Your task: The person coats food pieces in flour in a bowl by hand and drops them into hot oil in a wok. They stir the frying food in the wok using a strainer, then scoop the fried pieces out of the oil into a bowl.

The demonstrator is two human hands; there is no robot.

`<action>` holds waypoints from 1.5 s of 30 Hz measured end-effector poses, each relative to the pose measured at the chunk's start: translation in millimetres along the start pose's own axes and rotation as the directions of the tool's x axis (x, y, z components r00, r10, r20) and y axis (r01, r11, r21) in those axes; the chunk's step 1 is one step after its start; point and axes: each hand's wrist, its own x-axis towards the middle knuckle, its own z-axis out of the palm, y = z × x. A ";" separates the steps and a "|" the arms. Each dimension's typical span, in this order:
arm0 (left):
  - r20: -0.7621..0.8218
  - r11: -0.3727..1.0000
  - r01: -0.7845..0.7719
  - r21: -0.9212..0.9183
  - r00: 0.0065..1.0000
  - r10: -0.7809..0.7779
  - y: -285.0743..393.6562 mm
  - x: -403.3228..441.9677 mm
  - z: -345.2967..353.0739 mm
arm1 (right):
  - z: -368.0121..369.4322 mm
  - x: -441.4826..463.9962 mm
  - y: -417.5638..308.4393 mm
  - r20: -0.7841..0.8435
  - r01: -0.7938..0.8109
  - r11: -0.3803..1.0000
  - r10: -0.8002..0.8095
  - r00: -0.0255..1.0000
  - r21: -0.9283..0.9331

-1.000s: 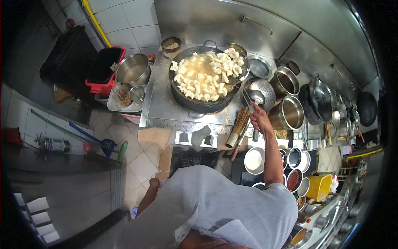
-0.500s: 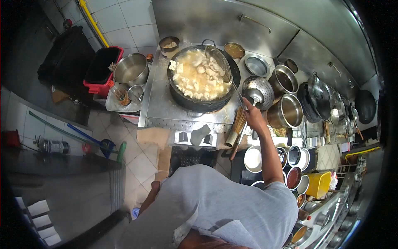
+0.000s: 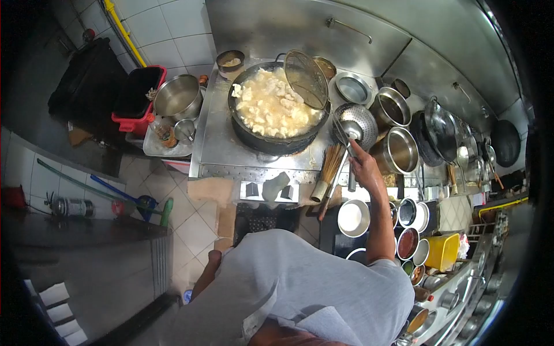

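Note:
My right hand (image 3: 365, 164) is closed around the long handle of a mesh strainer (image 3: 306, 81). The strainer is tilted above the right rear of a big black wok (image 3: 268, 147), and its mesh looks bare. Pale chunks of food (image 3: 268, 109) fill the wok in cloudy, bubbling liquid. Below the strainer handle, a perforated ladle (image 3: 356, 124) rests on the stove beside the wok. My left hand (image 3: 214, 258) is low at my left side, well away from the stove; its fingers cannot be made out.
A bamboo brush (image 3: 328, 173) lies at the stove's front edge. Steel pots (image 3: 401, 151) stand right of the wok. Several seasoning bowls (image 3: 353, 218) sit near my right arm. On the left are another steel pot (image 3: 179, 98), a bottle (image 3: 161, 131) and a red bin (image 3: 137, 118).
The strainer has risen out of the liquid and tipped up, and the chunks that were in it are now in the wok. My right hand has shifted slightly right and toward me.

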 end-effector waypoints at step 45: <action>0.182 0.995 0.099 -0.005 0.979 -0.096 6.8 -5.7 -8.7 | 77.7 79.0 -46.6 -0.040 0.007 0.956 -0.019 0.999 -0.293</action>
